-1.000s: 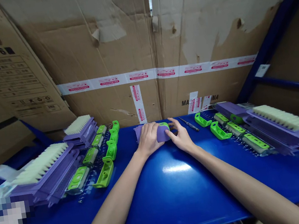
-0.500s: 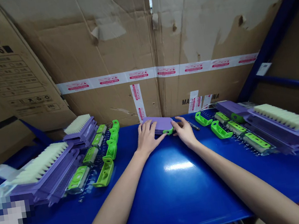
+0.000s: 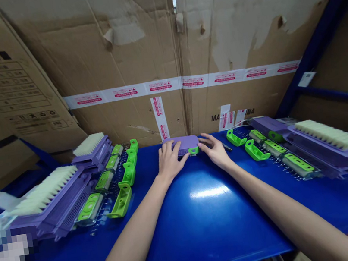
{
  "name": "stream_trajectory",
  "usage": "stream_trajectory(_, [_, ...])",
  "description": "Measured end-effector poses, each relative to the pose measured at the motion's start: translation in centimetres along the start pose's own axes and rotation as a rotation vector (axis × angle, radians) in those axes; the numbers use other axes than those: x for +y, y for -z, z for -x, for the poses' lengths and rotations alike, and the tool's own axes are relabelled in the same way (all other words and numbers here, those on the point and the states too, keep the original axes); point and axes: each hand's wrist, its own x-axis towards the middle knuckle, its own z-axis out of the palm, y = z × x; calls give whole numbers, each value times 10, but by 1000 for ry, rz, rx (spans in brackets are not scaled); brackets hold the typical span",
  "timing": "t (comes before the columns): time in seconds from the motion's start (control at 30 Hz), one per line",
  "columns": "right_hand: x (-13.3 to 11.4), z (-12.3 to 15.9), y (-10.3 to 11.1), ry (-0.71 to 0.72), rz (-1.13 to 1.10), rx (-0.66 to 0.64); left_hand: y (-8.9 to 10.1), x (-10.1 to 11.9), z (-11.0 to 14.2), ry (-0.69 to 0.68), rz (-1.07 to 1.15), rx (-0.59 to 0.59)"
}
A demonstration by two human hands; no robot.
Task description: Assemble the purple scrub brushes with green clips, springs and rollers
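Observation:
A flat purple plastic casing (image 3: 185, 142) with a bright green end piece (image 3: 193, 150) lies far back on the blue table. My left hand (image 3: 169, 157) grips its left part, fingers over the top and thumb along the front edge. At the right end, my right hand (image 3: 214, 149) holds the casing by the thumb and fingertips, close to the green piece. The casing's left end is partly hidden by my left fingers. Just behind my right hand, a dark pen-like tool (image 3: 226, 146) lies on the table.
Left stand purple housings (image 3: 70, 202), white foam-like strips (image 3: 45, 189), green-topped clear parts (image 3: 90, 207), springs and green brackets (image 3: 121, 201). Similar purple housings (image 3: 324, 149) and green brackets (image 3: 255, 151) lie right. A cardboard wall (image 3: 125, 63) closes the back of the blue table (image 3: 215, 229).
The purple casing has turned so its front edge faces me more squarely, and it has shifted slightly left. My left hand has moved a little left with it.

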Motion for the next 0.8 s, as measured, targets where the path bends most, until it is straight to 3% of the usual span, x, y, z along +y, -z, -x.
stream_trajectory(0.23, [-1, 3, -2, 56, 135, 24, -3, 0, 1, 14, -18, 45])
stream_trajectory(0.5, [-35, 9, 5, 265, 501, 46, -5, -2, 1, -11, -49, 75])
stream_trajectory(0.7, [-53, 41, 33, 380, 835, -99, -6, -1, 2, 62, -108, 60])
stream_trajectory(0.8, [-61, 70, 60, 393, 1013, -77, -6, -1, 2, 80, -108, 59])
